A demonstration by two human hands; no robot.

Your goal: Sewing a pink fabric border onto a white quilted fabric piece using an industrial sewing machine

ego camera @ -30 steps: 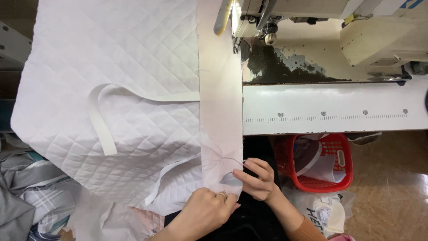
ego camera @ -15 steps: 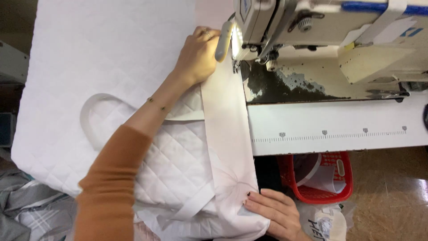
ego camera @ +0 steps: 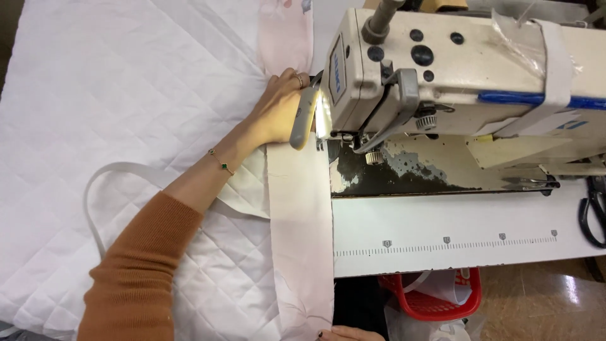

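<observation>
1. The left hand (ego camera: 278, 110) lies flat, fingers spread and unclenched, pressing the quilted white fabric (ego camera: 126, 95) just beside the needle area of the sewing machine (ego camera: 454, 69); its grip closes on nothing.
2. The right hand (ego camera: 350, 333) shows only as fingertips at the bottom edge, touching the near end of the pale pink strip (ego camera: 300, 221); whether that grip pinches the strip or only rests on it cannot be told.
3. The strip runs from those fingertips straight up to the presser foot, along the right edge of the quilted fabric and partly over the desk (ego camera: 442, 233).
4. A white strap loop (ego camera: 95, 189) lies on the quilt under the orange sleeve (ego camera: 136, 271).
5. To do this well, I judge the strip should stay taut and square between both hands, its edge parallel to the ruler marks on the desk, with the left fingers kept clear of the needle.
6. Black scissors (ego camera: 593, 211) rest at the desk's right edge.
7. Below the desk stands a red basket (ego camera: 442, 303) holding white and pale fabric scraps; what lies deeper in it is hidden.
</observation>
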